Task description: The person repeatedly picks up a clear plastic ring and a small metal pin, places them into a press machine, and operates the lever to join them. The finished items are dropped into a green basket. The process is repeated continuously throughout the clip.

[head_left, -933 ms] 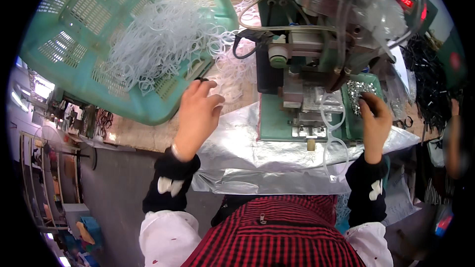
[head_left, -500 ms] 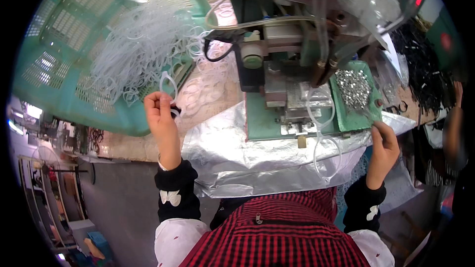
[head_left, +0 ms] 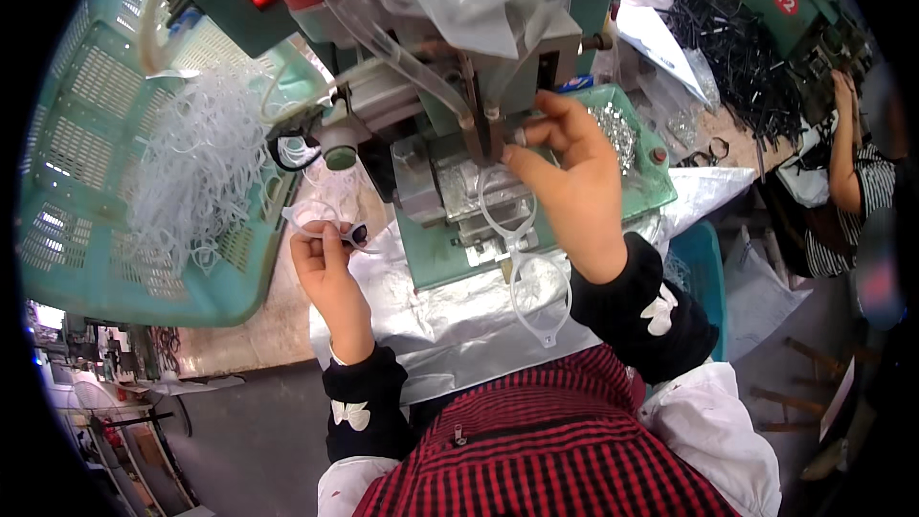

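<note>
My left hand (head_left: 324, 257) pinches a clear plastic glasses frame (head_left: 308, 215) with a small dark piece at its end, holding it just left of the green press machine (head_left: 436, 247). My right hand (head_left: 567, 182) is raised at the machine's press head, fingers closed on a small pale part (head_left: 522, 138). Under that hand a second clear frame (head_left: 538, 302) lies on the machine bed and hangs over its front edge. Transparent hoses run down to the press head.
A teal basket (head_left: 86, 153) heaped with clear frames (head_left: 196, 168) stands at the left. A green tray of small metal parts (head_left: 617, 129) sits right of the machine. Silver foil (head_left: 436, 335) covers the bench front. Another person (head_left: 847, 153) works at the far right beside black parts (head_left: 728, 29).
My left hand came away from the basket with a clear frame and moved toward the machine. My right hand rose from the bench's lower right up to the press head.
</note>
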The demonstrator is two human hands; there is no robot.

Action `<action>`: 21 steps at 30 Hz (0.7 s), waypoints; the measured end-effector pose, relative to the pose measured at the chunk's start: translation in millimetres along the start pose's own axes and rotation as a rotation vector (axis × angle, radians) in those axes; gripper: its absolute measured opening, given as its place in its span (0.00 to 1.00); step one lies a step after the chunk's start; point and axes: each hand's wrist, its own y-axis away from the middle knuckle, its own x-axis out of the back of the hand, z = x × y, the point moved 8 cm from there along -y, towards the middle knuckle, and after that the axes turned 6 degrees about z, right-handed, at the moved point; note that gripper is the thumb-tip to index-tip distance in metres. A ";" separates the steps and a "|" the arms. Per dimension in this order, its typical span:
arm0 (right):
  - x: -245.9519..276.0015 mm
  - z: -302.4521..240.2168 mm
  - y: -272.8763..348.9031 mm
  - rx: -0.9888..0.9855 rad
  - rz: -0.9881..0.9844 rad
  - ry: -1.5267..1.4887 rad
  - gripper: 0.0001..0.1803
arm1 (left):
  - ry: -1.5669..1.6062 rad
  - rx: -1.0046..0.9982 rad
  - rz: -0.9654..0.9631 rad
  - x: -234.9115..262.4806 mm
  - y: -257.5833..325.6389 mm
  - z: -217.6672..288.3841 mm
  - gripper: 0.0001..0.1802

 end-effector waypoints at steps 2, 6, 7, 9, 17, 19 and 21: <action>-2.8 2.2 -3.4 -0.045 -0.012 -0.027 0.28 | 0.145 -0.214 0.015 -20.6 -3.9 53.4 0.04; -15.3 -2.8 -1.1 -0.169 -0.080 -0.172 0.28 | 0.187 -0.630 -0.156 -75.5 19.2 175.3 0.05; -19.8 -2.5 2.9 -0.198 -0.098 -0.214 0.28 | 0.069 -0.707 -0.181 -90.1 18.8 187.1 0.06; -22.2 -6.7 7.2 -0.238 -0.063 -0.287 0.28 | 0.087 -0.688 -0.216 -103.9 3.3 186.7 0.07; 29.8 -14.7 -8.3 -0.020 -0.120 0.176 0.29 | -0.311 -1.162 -0.792 -135.7 86.3 141.3 0.16; 89.9 -4.0 -24.1 0.156 0.206 0.189 0.24 | -0.285 -1.476 -0.695 -145.9 104.4 138.7 0.14; 147.2 28.3 -30.2 0.208 0.328 0.328 0.21 | -0.290 -1.523 -0.716 -149.2 110.9 129.2 0.12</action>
